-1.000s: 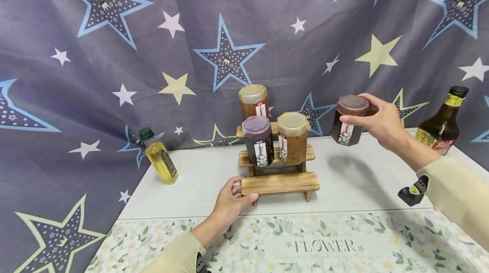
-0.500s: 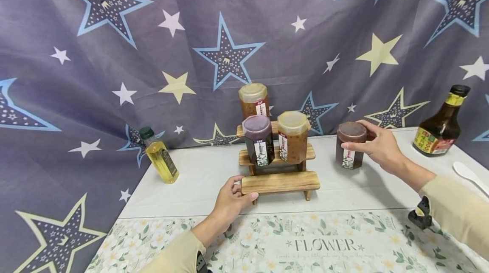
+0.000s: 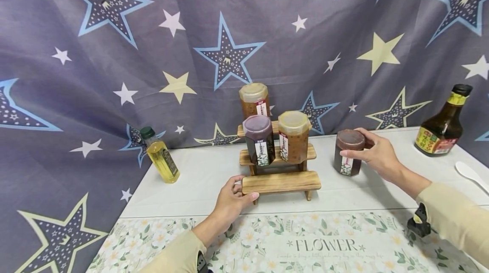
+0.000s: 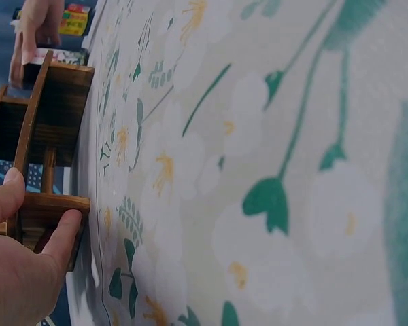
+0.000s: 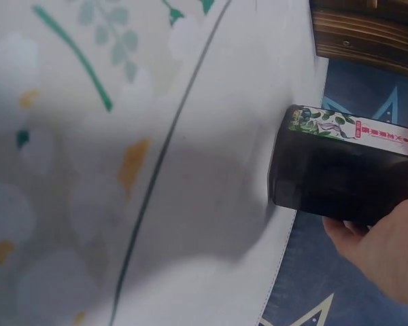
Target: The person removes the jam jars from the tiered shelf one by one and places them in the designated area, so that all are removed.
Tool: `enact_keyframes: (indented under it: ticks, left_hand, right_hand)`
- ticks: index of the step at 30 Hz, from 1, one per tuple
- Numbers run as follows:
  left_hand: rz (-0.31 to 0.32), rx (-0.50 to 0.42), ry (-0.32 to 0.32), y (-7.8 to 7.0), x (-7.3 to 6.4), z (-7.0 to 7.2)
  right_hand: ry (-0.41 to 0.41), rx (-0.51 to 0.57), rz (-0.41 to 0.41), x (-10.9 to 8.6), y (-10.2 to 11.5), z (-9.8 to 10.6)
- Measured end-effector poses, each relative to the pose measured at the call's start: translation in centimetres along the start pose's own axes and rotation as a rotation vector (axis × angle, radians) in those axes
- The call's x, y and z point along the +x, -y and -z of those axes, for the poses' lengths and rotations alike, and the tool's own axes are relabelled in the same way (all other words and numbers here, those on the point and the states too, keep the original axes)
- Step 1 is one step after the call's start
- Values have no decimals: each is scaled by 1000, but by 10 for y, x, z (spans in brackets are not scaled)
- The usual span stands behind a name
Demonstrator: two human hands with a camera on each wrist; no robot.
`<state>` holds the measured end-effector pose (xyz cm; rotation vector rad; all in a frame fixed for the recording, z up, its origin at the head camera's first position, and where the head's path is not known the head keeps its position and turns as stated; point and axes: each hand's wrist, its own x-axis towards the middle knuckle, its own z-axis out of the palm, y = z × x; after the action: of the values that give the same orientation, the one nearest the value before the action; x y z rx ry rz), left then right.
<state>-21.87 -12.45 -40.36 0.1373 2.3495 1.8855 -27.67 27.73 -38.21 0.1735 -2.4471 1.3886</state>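
Observation:
My right hand (image 3: 376,152) holds a dark jam jar (image 3: 348,154) with a reddish-brown lid, upright, right of a three-step wooden rack (image 3: 282,182). In the right wrist view the jar's base (image 5: 280,159) is close to the white tabletop; whether it touches is unclear. Thumb and fingers of my left hand (image 3: 231,201) grip the left end of the rack's lowest step. On the middle step stand a purple-lidded dark jar (image 3: 259,141) and an amber jar (image 3: 293,139) with a pale lid. Another amber jar (image 3: 254,99) stands on the top step.
An oil bottle (image 3: 162,156) with a green cap stands left of the rack. At the far right are a dark sauce bottle (image 3: 439,124) and a white spoon (image 3: 471,175). A star-patterned cloth (image 3: 305,65) hangs behind; a floral cloth (image 3: 324,226) covers the front.
My right hand has lowered the dark jam jar from mid-air toward the tabletop, and the spoon has come into sight. My left hand keeps its place on the rack.

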Motion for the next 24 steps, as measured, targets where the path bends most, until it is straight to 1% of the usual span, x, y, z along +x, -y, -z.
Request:
enact_keyframes:
  ticks: [5, 11, 19, 24]
  left_hand:
    - [8, -17, 2, 0, 0, 0]
    - [8, 3, -7, 0, -1, 0]
    - [8, -4, -10, 1, -1, 0]
    - [8, -24, -7, 2, 0, -1]
  right_hand:
    - [-7, 22, 10, -1, -3, -2]
    - [-15, 45, 44, -4, -3, -4]
    - [-9, 81, 34, -7, -1, -5]
    - [0, 104, 49, -8, -1, -5]
